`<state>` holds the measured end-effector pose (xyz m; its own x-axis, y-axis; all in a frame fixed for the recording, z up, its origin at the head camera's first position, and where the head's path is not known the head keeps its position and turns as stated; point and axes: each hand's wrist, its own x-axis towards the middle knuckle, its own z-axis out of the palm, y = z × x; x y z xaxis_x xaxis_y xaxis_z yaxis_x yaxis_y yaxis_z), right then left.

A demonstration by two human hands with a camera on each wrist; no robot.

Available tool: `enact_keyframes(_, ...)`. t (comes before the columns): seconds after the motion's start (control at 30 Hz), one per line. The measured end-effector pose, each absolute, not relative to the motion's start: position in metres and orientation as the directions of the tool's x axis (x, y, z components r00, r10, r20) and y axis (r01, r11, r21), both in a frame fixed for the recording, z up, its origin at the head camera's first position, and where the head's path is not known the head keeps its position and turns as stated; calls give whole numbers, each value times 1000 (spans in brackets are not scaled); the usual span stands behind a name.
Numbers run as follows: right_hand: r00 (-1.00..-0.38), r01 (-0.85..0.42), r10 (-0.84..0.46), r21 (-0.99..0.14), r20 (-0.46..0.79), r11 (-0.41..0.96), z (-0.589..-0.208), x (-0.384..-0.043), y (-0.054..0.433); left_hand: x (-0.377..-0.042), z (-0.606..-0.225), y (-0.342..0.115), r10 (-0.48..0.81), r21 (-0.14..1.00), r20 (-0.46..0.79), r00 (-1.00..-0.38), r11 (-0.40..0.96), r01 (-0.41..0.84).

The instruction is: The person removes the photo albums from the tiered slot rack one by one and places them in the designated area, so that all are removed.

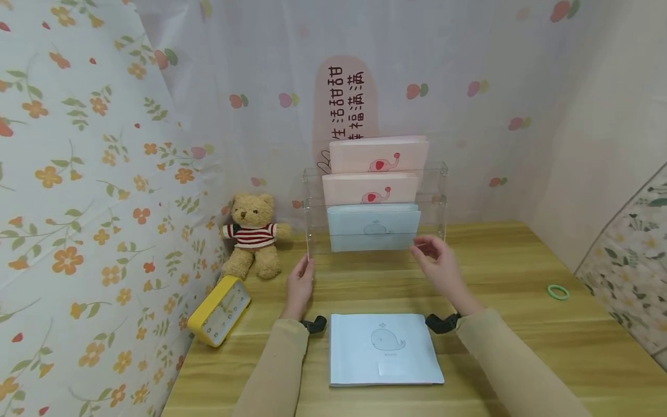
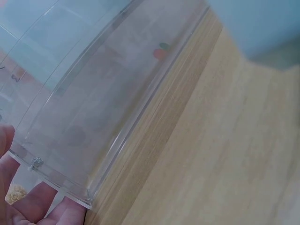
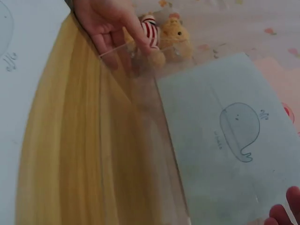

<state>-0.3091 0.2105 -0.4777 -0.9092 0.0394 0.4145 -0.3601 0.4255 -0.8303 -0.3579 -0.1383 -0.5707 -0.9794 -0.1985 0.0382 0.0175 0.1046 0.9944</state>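
A clear wall-style rack (image 1: 375, 263) stands on the table and carries a light blue whale folder (image 1: 372, 229) in its lowest tier. Two pink elephant folders (image 1: 383, 156) sit in the tiers above. My left hand (image 1: 300, 286) grips the rack's left side panel, thumb in front and fingers behind, as the left wrist view shows. At the blue folder's lower right corner is my right hand (image 1: 438, 260), its fingers loosely bent with a gap between thumb and fingers. Another light blue whale folder (image 1: 359, 353) lies flat between my forearms.
To the left of the rack a teddy bear (image 1: 252, 234) in a striped shirt sits against the curtain. A yellow clock (image 1: 221, 310) stands in front of it. A green ring (image 1: 558, 292) lies on the table at the right. Patterned curtains (image 1: 469, 116) enclose the table.
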Motion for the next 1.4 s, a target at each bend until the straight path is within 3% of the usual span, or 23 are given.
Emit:
enact_keyframes(0.2, -888, -322, 143, -812, 438, 487, -449, -338, 209, -358, -571, -141, -201, 994, 44, -979, 102, 23)
enact_keyframes(0.57, -900, -315, 105, -796, 424, 518, -428, -367, 211, -357, -568, -139, -191, 996, 43, -981, 80, 28)
enact_keyframes(0.83, -947, -241, 86, -858, 311, 454, -432, -378, 210, -358, -571, -141, -177, 995, 79, -981, 75, 66)
enact_keyframes(1.4, -982, -116, 109, -951, 153, 286, -430, -392, 192, -362, -577, -144, -161, 996, 68, -985, 62, 58)
